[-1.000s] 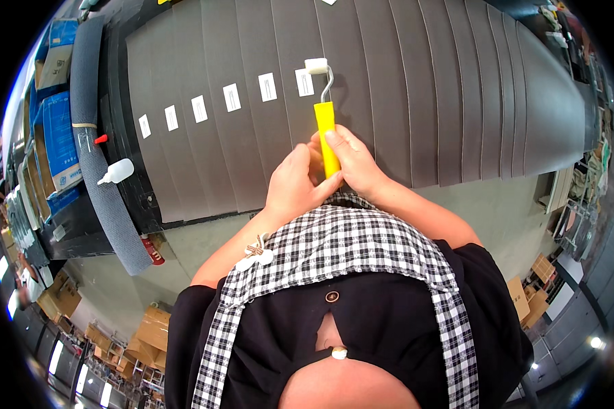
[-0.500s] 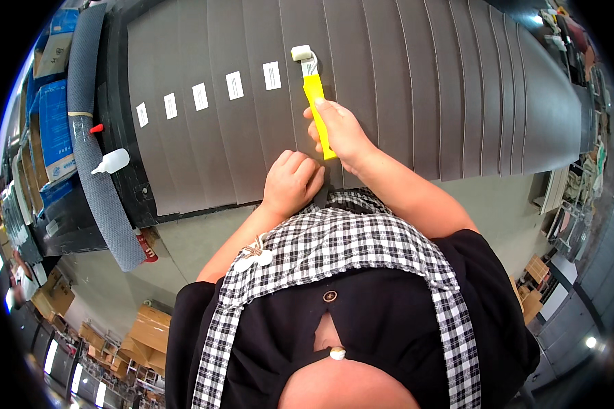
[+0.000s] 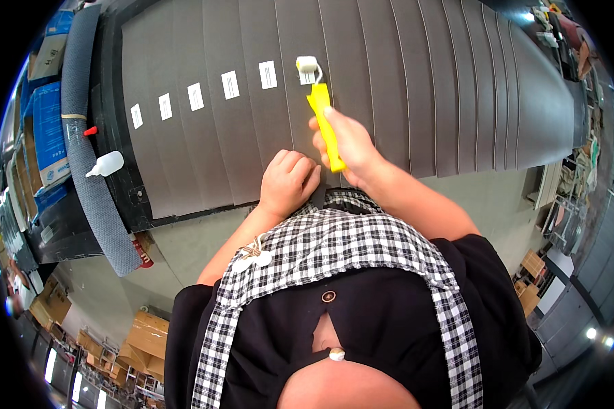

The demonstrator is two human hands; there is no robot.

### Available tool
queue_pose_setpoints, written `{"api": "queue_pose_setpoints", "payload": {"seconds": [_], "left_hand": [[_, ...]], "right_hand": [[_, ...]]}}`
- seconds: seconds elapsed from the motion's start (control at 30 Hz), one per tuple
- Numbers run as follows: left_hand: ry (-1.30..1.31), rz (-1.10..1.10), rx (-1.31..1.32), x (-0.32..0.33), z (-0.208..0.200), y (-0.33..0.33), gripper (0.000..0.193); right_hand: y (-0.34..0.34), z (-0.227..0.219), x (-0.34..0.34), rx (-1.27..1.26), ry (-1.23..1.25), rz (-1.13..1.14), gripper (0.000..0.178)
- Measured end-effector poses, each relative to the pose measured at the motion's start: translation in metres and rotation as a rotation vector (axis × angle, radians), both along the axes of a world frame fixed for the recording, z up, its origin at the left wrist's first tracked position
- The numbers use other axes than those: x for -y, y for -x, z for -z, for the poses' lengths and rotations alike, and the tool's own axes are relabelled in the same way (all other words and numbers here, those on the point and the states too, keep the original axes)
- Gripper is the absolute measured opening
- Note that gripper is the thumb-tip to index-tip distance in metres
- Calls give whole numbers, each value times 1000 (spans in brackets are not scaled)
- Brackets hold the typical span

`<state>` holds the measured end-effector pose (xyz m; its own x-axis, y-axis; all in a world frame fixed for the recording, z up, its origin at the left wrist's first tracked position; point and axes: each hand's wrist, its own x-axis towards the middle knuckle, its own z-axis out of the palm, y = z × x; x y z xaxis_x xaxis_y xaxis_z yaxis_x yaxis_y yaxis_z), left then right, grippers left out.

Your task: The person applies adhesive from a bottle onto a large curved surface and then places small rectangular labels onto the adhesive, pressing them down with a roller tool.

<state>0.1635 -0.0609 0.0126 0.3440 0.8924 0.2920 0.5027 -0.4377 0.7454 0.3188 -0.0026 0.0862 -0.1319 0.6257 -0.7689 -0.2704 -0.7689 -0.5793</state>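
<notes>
In my right hand (image 3: 351, 145) is a small hand roller (image 3: 324, 112) with a yellow handle and a white roller head. The head sits over a white label (image 3: 307, 78) and covers its upper part. That label lies on overlapping dark grey-brown sheets (image 3: 382, 88), spread across the table. To its left runs a row of several similar white labels, the closest being one label (image 3: 268, 75) on the neighbouring sheet. My left hand (image 3: 290, 183) is closed at the sheets' near edge, against the checked apron; what its fingers hold, if anything, is hidden.
A long grey textured roll (image 3: 92, 157) lies along the table's left end. Near it are a white squeeze bottle (image 3: 108, 163) and its red cap (image 3: 91, 131). Blue-printed cardboard (image 3: 50, 129) stands farther left. Cardboard boxes (image 3: 145, 341) are on the floor behind.
The roller head has moved slightly toward me and right, down onto the label, with my right hand following. My left hand stays in place. The whole view has shifted a little.
</notes>
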Motion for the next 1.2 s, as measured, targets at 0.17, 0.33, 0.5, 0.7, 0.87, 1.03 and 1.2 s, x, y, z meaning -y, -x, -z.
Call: {"api": "queue_pose_setpoints", "payload": {"seconds": [0.17,0.33,0.5,0.7,0.87,1.03,1.2], "left_hand": [[23,1,-13,2,1,4,17],[14,6,-5,-1,2,2,17],[24,-6,-2,4,1,4,16],[7,-1,-1,-1,2,5,17],[9,-10,-7,2,5,6,17],[3,-4,-11,0,4,7,19],[-3,-12,4,-1,6,6,19]], "right_hand": [[-3,0,33,-7,5,-29,45],[3,7,-18,42,-39,20,45],[-4,7,29,22,-5,-57,44],[5,14,-9,89,-72,-56,44],[-1,13,23,87,-41,-138,45],[7,12,15,83,-64,-117,45],[9,12,-1,119,-43,-135,44]]}}
